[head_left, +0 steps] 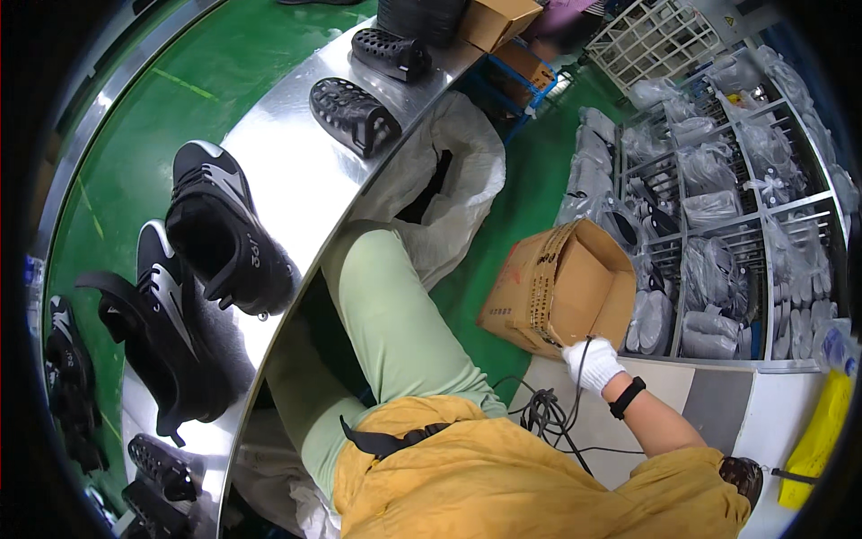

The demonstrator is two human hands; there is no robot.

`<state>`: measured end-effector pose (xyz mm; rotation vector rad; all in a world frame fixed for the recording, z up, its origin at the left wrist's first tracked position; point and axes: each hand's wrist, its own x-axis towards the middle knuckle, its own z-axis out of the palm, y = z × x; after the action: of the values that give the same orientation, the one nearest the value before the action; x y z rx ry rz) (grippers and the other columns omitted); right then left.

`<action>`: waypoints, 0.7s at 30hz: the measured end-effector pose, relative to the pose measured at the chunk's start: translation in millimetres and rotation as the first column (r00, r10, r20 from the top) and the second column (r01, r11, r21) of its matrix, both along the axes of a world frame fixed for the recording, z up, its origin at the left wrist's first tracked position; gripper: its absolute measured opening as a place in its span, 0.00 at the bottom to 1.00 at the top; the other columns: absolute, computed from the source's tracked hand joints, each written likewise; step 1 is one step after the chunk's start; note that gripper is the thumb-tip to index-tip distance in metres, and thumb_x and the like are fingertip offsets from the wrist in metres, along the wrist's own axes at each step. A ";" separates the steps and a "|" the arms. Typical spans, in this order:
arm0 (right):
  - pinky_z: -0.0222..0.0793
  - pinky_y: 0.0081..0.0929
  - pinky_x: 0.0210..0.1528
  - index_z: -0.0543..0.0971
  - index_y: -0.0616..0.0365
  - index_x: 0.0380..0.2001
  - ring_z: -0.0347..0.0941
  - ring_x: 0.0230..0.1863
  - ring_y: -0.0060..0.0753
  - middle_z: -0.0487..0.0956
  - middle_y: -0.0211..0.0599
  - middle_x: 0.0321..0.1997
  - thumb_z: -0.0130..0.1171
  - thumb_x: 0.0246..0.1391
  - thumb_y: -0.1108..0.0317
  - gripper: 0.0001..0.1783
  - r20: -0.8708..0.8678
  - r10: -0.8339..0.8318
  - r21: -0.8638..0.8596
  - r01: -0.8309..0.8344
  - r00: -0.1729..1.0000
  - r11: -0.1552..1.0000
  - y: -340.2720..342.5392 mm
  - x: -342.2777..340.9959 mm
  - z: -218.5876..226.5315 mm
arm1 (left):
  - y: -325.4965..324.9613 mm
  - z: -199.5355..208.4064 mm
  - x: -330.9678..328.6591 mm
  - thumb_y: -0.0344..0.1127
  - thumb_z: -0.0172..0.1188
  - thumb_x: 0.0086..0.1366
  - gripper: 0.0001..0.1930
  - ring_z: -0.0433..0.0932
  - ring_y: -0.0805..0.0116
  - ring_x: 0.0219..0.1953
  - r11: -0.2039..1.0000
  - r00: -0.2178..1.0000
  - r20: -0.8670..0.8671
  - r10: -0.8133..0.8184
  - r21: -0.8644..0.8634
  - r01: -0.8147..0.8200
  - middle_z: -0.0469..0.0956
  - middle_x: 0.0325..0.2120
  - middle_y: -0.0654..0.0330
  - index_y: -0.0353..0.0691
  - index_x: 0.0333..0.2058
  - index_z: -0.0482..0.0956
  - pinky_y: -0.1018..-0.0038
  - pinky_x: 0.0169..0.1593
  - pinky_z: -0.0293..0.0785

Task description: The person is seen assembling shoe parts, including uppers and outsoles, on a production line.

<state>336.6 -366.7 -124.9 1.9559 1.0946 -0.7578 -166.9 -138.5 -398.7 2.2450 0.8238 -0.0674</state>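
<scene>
One hand on show, the right hand (594,366), white-gloved, black band (627,398) at the wrist, right up at the near rim of the open cardboard box (519,301). Looks partly curled; cannot tell how tightly, or whether gripping box or cable. Black cable (542,413) across the glove, down into a tangle just left and near. And the left hand? Out of view, no telling its grip. Over left, on the shiny metal bench (283,153), two black sneakers (238,242) side by side; at the far end, two black perforated inserts (355,115). Between bench and box, slightly far, an open white sack (480,171). Away right, beyond the box, a metal rack (797,204) crammed with plastic bags (709,269).
</scene>
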 end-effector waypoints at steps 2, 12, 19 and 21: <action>0.78 0.46 0.38 0.86 0.55 0.36 0.84 0.38 0.52 0.85 0.52 0.36 0.53 0.52 0.68 0.14 -0.015 -0.032 -0.128 0.030 0.999 0.991 -1.3 0.4 4.8 | -2.9 11.8 -5.1 0.33 0.57 0.65 0.09 0.79 0.69 0.25 0.999 0.999 0.014 0.052 0.000 -0.052 0.81 0.24 0.57 0.36 0.40 0.82 0.74 0.31 0.74; 0.75 0.35 0.34 0.84 0.50 0.37 0.81 0.31 0.39 0.84 0.42 0.31 0.64 0.53 0.58 0.12 -0.647 0.014 0.374 0.302 0.762 0.877 -3.7 -0.2 44.5 | -18.5 69.9 -9.8 0.32 0.57 0.67 0.08 0.78 0.70 0.24 0.962 0.955 0.115 0.273 -0.041 -0.270 0.80 0.23 0.56 0.35 0.39 0.81 0.75 0.30 0.74; 0.75 0.33 0.31 0.81 0.63 0.36 0.78 0.25 0.34 0.78 0.35 0.21 0.58 0.58 0.70 0.07 -0.579 -0.033 0.793 0.572 0.814 0.210 62.2 -24.0 82.5 | -27.2 127.0 -2.5 0.31 0.56 0.68 0.08 0.77 0.71 0.24 0.865 0.843 0.206 0.497 -0.038 -0.501 0.80 0.22 0.56 0.34 0.38 0.81 0.76 0.30 0.74; 0.75 0.34 0.30 0.80 0.64 0.38 0.75 0.22 0.32 0.76 0.33 0.19 0.57 0.59 0.70 0.09 -0.876 0.042 0.479 0.876 0.481 -0.050 68.9 -29.6 78.7 | -27.5 144.3 -8.0 0.31 0.56 0.68 0.08 0.77 0.71 0.23 0.822 0.794 0.240 0.559 -0.036 -0.568 0.80 0.22 0.56 0.34 0.38 0.81 0.76 0.30 0.73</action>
<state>307.0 -297.7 -46.2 3.6390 1.5055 -1.5759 -174.9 -166.0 -254.4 1.8972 1.3297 0.5000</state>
